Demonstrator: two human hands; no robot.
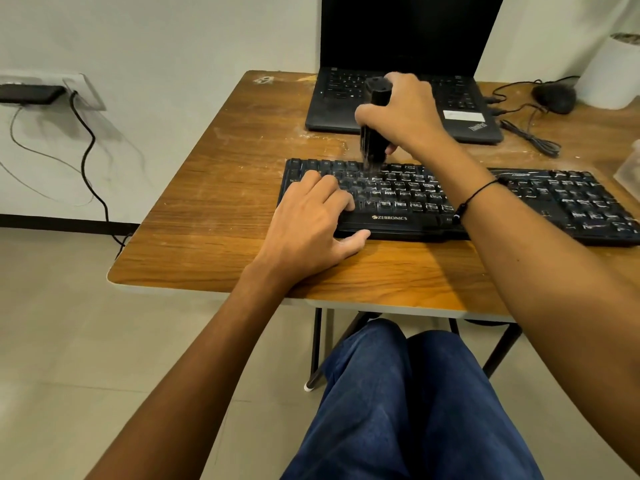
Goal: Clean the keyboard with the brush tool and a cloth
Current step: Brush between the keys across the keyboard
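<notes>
Head view. The Zebronics keyboard (pixel 460 199) lies flat on the wooden tabletop (pixel 214 209), at 3 o'clock from frame centre, its right end running toward the frame edge. The right hand (pixel 398 112) is closed around the black brush tool (pixel 375 123), held upright with its bristle end on the upper key rows, at 12 o'clock from the left hand. The left hand (pixel 311 220) rests flat with straight fingers on the keyboard's left end, thumb against the front edge, gripping nothing.

Handling, as a judgement: the keyboard is a light, rigid plastic body that slides readily on the smooth surface, so steadying it by pressing at one end is advisable. Keycaps are loose-fitted; apply light strokes. Take the brush tool by its cylindrical barrel, mid-length.

Visibility limits: the bristles are motion-blurred. No cloth can be made out. The ThinkPad laptop (pixel 405 98) at 12 o'clock is partly covered by the right hand. A clear container (pixel 628 171) at the right edge is cut off.
</notes>
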